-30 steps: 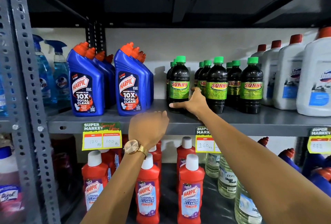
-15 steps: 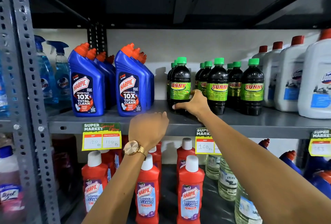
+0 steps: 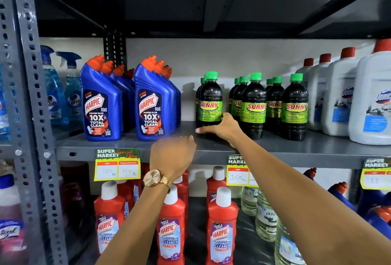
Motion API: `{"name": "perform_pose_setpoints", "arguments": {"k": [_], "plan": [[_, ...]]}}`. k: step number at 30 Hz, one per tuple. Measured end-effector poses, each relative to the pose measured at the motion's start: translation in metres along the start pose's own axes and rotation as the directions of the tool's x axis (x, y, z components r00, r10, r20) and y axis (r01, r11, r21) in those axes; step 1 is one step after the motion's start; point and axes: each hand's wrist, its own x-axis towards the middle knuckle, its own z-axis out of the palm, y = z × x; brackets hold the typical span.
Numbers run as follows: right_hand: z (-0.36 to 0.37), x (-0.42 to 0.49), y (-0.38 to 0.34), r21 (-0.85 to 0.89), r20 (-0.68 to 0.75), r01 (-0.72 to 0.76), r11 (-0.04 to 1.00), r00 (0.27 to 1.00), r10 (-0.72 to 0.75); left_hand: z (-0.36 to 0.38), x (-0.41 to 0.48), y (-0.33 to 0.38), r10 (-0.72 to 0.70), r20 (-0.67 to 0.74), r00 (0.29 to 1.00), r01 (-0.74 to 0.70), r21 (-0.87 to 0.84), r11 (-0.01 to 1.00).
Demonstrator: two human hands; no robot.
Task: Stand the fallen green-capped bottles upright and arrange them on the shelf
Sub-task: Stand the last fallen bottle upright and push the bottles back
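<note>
Wrapping low around the base of the leftmost front green-capped bottle (image 3: 210, 104), the right hand (image 3: 222, 130) sits at the centre of the frame, thumb pointing left across the bottle's foot and fingers curling behind it; the grip looks closed on the bottle, though the far fingers are hidden. The left hand (image 3: 172, 154) hovers just below and to the left, over the front lip of the shelf (image 3: 317, 148), loosely curled and holding nothing.

Every green-capped bottle in view stands upright, in three short files running back from the shelf edge at centre right; none lies on its side. So the step in hand seems to be squaring up the left file, which stands apart from the other two.

A low hold suits this: sliding the bottle along the shelf from its foot keeps it from tipping. A slow push to the right, until it stands just beside the middle front bottle (image 3: 253, 107), would close the gap. Nudging too briskly risks toppling the bottles behind. Label forward and front edges level with the neighbours would finish it neatly. The blue cleaner bottles (image 3: 152, 104) at centre left need no touching.
</note>
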Motion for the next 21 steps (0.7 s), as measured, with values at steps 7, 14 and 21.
{"name": "perform_pose_setpoints", "arguments": {"k": [7,14,21], "plan": [[0.0,-0.002,-0.003,-0.097,-0.016,-0.006,0.995,1.0,0.004,0.001,0.0,0.0,-0.015,0.013,1.0,0.015,0.002,1.0],[-0.003,-0.006,-0.003,-0.048,0.01,-0.005,0.999,1.0,0.005,-0.005,0.002,0.004,-0.078,0.045,0.996,0.077,0.025,0.997],[-0.069,-0.033,0.003,-0.115,-0.396,0.291,0.95,0.864,-0.313,-0.014,0.039,0.017,-0.192,0.32,0.928,0.17,0.094,0.981]]}}
